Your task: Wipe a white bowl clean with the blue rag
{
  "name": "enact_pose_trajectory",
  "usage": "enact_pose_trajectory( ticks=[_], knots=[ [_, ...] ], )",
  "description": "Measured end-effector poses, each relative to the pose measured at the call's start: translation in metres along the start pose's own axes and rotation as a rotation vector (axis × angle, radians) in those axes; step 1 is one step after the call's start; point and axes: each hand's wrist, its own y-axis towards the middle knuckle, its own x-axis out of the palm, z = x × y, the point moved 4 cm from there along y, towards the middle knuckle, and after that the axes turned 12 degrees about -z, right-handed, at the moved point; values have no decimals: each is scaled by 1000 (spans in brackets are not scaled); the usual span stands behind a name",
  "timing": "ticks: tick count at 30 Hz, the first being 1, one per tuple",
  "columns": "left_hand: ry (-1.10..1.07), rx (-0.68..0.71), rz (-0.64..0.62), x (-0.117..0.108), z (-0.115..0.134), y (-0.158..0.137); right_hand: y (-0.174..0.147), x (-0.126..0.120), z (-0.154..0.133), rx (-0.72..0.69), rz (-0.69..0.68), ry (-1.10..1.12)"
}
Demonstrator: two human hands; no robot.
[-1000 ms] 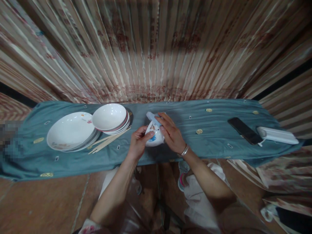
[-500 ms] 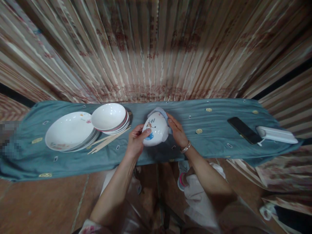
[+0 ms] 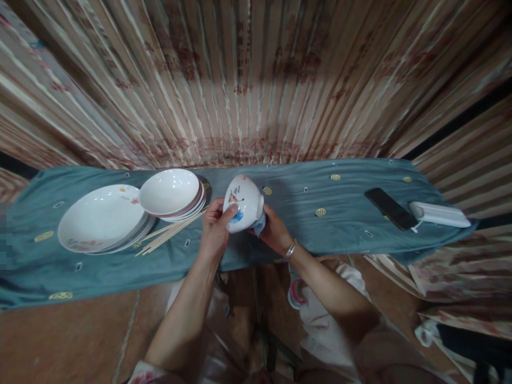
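Observation:
A white bowl (image 3: 248,201) with a blue and brown painted pattern is held tilted on its side above the table, its foot turned to the right. My left hand (image 3: 215,224) is closed on the rim side, thumb on the painted wall. Bunched against the bowl's lower right, near the foot, is a blue-grey cloth (image 3: 259,225). My right hand (image 3: 276,231), with a bracelet at the wrist, is closed round this cloth; its fingertips are partly hidden behind the bowl.
A stack of large white plates (image 3: 100,218) stands at the left, beside stacked white bowls (image 3: 170,193). Several wooden chopsticks (image 3: 170,233) lie in front. On the right rest a black phone (image 3: 390,208) and a white device (image 3: 440,214). A teal cloth (image 3: 340,234) covers the narrow table; curtains hang behind.
My right hand and the cloth have moved from the bowl's upper edge down to its lower right side. The bowl is turned slightly, and the whole view has shifted a little.

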Motion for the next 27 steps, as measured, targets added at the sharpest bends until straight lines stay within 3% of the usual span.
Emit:
enact_pose_trajectory(
  ticks=[3, 8, 11, 15, 19, 27],
  knots=[
    [32, 22, 6, -1, -1, 2, -7, 11, 3, 84, -24, 262],
    [67, 47, 8, -3, -5, 3, -20, 18, 2, 167, -68, 408],
    [68, 60, 13, -5, -6, 4, -26, 17, 1, 180, -57, 404],
    [51, 69, 21, -7, -6, 6, -32, 18, -1, 77, -67, 248],
    [21, 66, 34, -8, -5, 7, -40, 22, -4, -60, -87, -79],
    [-14, 53, 34, -7, -4, 5, -65, 40, -26, -575, -115, -1238]
  ],
)
